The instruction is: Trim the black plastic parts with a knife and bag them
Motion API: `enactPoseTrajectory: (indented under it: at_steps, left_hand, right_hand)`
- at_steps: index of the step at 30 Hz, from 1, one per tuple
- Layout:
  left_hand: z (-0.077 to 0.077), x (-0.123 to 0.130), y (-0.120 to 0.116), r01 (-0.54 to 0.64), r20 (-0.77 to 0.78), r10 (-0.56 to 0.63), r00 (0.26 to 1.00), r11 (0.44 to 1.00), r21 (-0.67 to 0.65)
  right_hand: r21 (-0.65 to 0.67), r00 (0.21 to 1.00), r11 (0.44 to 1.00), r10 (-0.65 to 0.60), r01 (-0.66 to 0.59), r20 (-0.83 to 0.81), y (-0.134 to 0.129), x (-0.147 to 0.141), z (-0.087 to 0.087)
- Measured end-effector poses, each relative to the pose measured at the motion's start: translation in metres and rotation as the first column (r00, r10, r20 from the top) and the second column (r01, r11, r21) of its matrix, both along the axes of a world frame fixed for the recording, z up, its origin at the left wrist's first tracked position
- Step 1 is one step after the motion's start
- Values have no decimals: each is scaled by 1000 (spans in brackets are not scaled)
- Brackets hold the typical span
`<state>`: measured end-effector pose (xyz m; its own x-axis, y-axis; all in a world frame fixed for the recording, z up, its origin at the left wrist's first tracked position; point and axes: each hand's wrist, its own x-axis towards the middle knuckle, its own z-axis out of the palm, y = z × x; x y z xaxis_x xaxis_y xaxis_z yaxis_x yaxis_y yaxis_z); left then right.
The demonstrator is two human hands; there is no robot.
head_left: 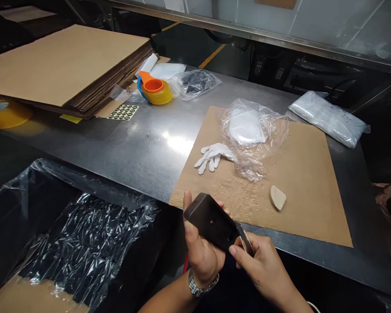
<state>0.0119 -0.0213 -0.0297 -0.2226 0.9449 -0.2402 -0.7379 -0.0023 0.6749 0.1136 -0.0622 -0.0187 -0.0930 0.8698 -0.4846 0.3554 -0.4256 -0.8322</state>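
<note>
A black tray-like part [208,217] with small holes rests in my left hand [202,254], whose thumb and fingers wrap its sides. My right hand [259,261] pinches a slim dark and metallic tool [245,240] against the part's lower right end; the tool's tip is hard to make out. Beyond my hands, a brown cardboard sheet [306,174] lies on the metal table. On it are a white glove [213,156], a clear plastic bag with white contents [246,126], and a small beige wedge-shaped block [278,198].
At the left stand stacked cardboard sheets [68,61], near an orange tape dispenser [154,87] and a sticker sheet [123,112]. A plastic-lined bin [81,243] holds wrapped black items at the lower left. A white plastic-wrapped pack [329,118] lies at the right back of the metal table [133,152].
</note>
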Motion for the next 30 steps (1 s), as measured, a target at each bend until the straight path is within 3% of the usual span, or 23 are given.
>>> enactPoseTrajectory:
  at_steps: [8, 17, 22, 26, 30]
  left_hand:
    - [2, -1, 5, 31, 42, -25, 999, 990, -136]
    - [7, -5, 17, 225, 201, -159, 967, 901, -371]
    - [5, -6, 15, 183, 165, -138, 976, 937, -299]
    - [4, -5, 13, 143, 146, -110, 983, 959, -245]
    - [5, -4, 13, 122, 147, -93, 985, 973, -195]
  right_hand:
    - [95, 994, 994, -65, 56, 88, 0, -5, -10]
    - [160, 997, 985, -71, 66, 27, -12, 3, -6]
    - [-19, 989, 1000, -3, 0, -145, -25, 10, 2]
    - [-34, 982, 985, 167, -171, -92, -33, 13, 4]
    - [-56, 978, 978, 197, -201, -71, -35, 13, 6]
